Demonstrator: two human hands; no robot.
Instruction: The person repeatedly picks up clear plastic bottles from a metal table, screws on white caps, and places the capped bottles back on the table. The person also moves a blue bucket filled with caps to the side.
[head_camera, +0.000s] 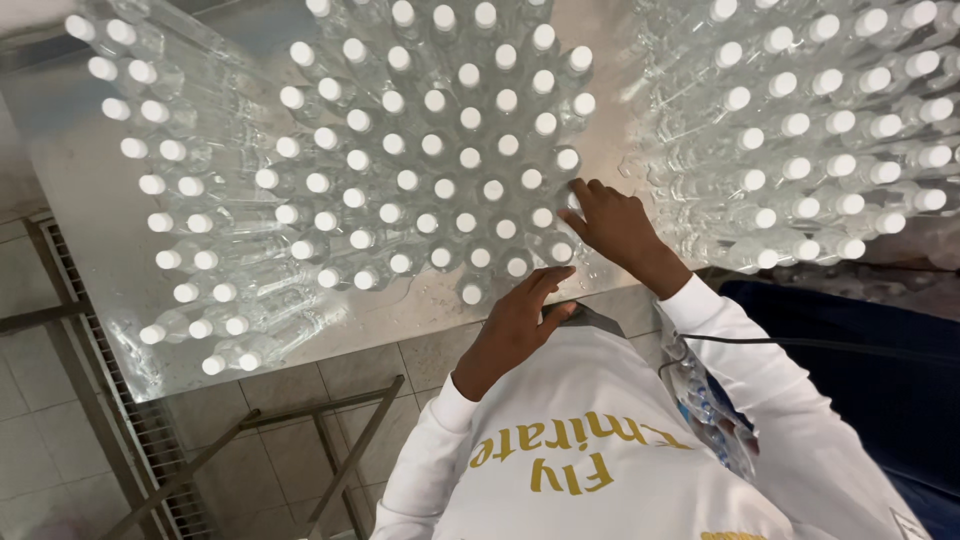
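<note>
- Bottles (440, 150) with white caps stand packed on a wet metal table (70, 170), filling the upper middle of the frame; more clusters sit upper left and upper right
- Left hand (515, 325), lower middle, has its fingers loosely spread on the near edge bottle (472, 293), gripping nothing
- Right hand (610, 222), right of centre, presses fingertips against the cluster's right side, not closed
- Judgement: push low and evenly, both palms together, so no bottle tips on the slick table
</note>
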